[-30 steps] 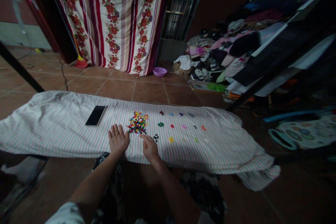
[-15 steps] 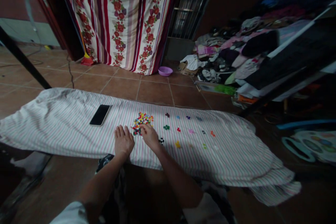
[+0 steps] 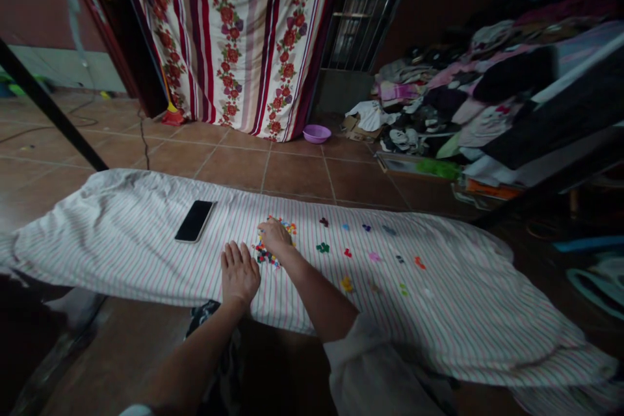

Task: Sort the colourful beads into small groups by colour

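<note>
My left hand [image 3: 240, 275] lies flat on the striped cloth [image 3: 146, 247], fingers stretched out, just left of a mixed pile of small colourful pieces [image 3: 266, 256]. Over that pile is my right hand [image 3: 275, 236], its fingers curled together at the far part; whatever they pinch is too small to make out. To the right lie little groups sorted by colour, among them dark red pieces [image 3: 324, 222], green pieces [image 3: 322, 247], red pieces [image 3: 348, 252], yellow pieces [image 3: 346, 284], pink pieces [image 3: 374, 257] and orange pieces [image 3: 420, 262]. My right forearm hides part of the cloth.
A phone [image 3: 195, 221] with a dark screen lies on the cloth, left of the pile. Beyond the cloth are a tiled floor, a purple basin [image 3: 316, 134] and a hanging floral curtain [image 3: 253, 45]. Heaped clothes [image 3: 439, 97] fill the far right.
My right hand has moved from the pile's near right side to its far part, covering more of it. Its forearm now hides the black pieces. My left hand stays flat; the view has shifted slightly.
</note>
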`<state>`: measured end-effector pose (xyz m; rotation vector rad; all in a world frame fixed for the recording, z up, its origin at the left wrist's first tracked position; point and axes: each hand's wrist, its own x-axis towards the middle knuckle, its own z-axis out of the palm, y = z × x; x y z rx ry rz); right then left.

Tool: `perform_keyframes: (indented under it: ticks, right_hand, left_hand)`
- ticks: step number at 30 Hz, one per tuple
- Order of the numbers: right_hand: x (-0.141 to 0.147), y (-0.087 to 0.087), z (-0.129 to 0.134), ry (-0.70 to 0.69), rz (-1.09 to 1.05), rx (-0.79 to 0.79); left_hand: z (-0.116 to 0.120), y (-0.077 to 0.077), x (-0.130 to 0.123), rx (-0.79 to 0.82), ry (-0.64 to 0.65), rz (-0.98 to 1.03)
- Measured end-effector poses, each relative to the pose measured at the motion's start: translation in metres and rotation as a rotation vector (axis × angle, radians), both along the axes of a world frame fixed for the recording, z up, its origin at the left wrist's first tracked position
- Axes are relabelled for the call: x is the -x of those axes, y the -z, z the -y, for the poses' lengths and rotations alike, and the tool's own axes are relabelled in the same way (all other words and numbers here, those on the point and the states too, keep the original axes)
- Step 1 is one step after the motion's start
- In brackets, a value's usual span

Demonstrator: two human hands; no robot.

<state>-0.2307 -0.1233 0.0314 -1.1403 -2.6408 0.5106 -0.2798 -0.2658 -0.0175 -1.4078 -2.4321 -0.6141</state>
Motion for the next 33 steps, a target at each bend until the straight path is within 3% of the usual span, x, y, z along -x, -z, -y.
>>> perform_keyframes:
  ticks: [8, 14, 21, 26, 33]
  right_hand:
    - [-0.003, -0.009, 0.008, 0.016, 0.024, 0.022]
    - [-0.017, -0.018, 0.026, 0.048, -0.106, 0.023]
    - [-0.036, -0.016, 0.047, 0.111, -0.256, 0.055]
    - [-0.057, -0.013, 0.050, 0.161, -0.345, 0.083]
    - [-0.104, -0.008, 0.054, 0.332, -0.515, 0.218]
  left_hand:
    - [0.000, -0.009, -0.003, 0.101, -0.041, -0.064]
    - [0.002, -0.014, -0.004, 0.142, -0.049, -0.101]
    - [0.003, -0.012, -0.005, 0.138, -0.057, -0.106]
    - [0.005, -0.016, -0.006, 0.136, -0.051, -0.074]
    - [0.008, -0.021, -0.007, 0.162, -0.041, -0.125]
